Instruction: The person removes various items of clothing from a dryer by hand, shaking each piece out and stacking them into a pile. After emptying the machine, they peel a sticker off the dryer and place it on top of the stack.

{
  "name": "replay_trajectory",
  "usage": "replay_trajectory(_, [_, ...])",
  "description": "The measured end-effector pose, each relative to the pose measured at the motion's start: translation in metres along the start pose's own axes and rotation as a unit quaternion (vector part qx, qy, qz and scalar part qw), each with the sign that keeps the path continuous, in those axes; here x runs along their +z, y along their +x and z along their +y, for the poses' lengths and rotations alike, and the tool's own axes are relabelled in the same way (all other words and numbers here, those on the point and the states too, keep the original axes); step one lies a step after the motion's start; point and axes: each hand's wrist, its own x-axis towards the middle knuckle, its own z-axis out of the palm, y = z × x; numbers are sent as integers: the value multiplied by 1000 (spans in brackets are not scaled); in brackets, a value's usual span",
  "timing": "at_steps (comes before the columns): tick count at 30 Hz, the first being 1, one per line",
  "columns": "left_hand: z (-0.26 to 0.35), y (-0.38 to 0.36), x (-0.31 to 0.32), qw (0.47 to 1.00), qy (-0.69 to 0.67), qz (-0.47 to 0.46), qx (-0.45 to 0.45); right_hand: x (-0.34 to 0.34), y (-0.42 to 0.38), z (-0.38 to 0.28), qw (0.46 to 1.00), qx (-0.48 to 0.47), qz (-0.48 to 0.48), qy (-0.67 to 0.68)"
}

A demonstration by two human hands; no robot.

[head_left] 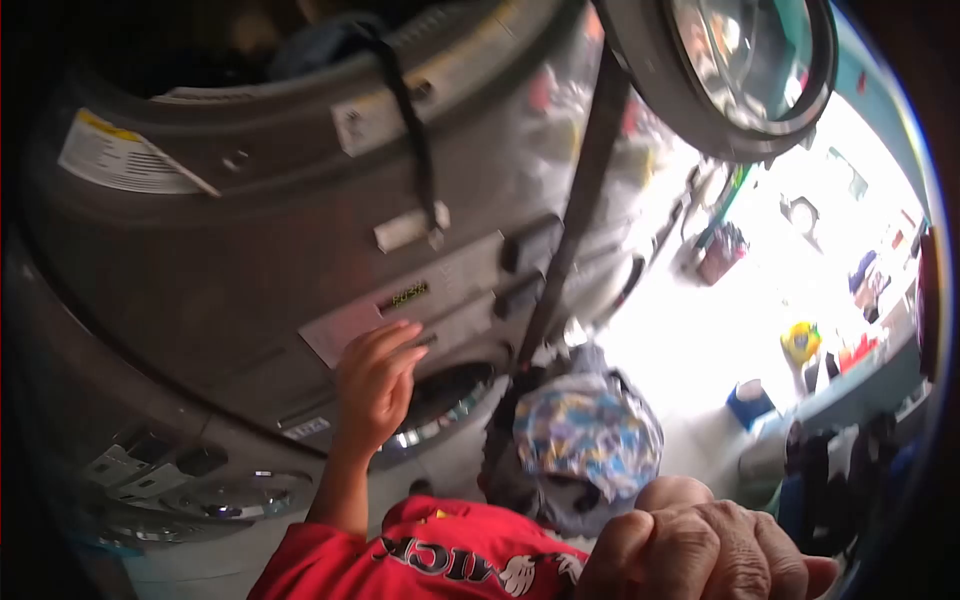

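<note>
My left hand [375,378] is raised at the front of a large grey laundry machine [250,270], below its lit display [408,293]. Its fingers and thumb are drawn together, and a small thin dark thing [428,341] shows right at the tips. My right hand [700,545] is closed in a fist close to the camera; what it may hold is hidden. Above, dark clothes [325,45] lie in the machine's round opening, and a black strap [408,120] hangs out over its front. The round glass door [750,70] stands swung out at the upper right.
A bundle with colourful patterned cloth [590,430] stands on the floor below the machine. More round-door machines [235,495] are at lower left. A blue box [750,402] and a yellow item [801,342] sit at right, beside bright floor.
</note>
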Motion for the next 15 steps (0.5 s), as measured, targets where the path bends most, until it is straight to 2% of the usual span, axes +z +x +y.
replay_trajectory(3, [-23,2,-54,989,82,122,-16,-36,49,20,992,2,28,-126])
replay_trajectory(5, [-31,10,-80,981,104,163,-32,-60,94,35,951,16,81,-297])
replay_trajectory(7, [-38,15,-96,974,134,183,-18,-91,155,55,869,61,99,-480])
replay_trajectory(9, [-49,18,-104,983,151,106,-12,-131,203,85,818,118,84,-557])
replay_trajectory(11, [-61,16,-104,989,142,44,2,-186,237,119,714,106,-4,-692])
replay_trajectory(13, [-72,10,-99,982,183,11,38,-235,256,154,518,73,-142,-841])
replay_trajectory(15, [-76,12,-94,981,185,38,48,-262,270,190,366,100,-228,-897])
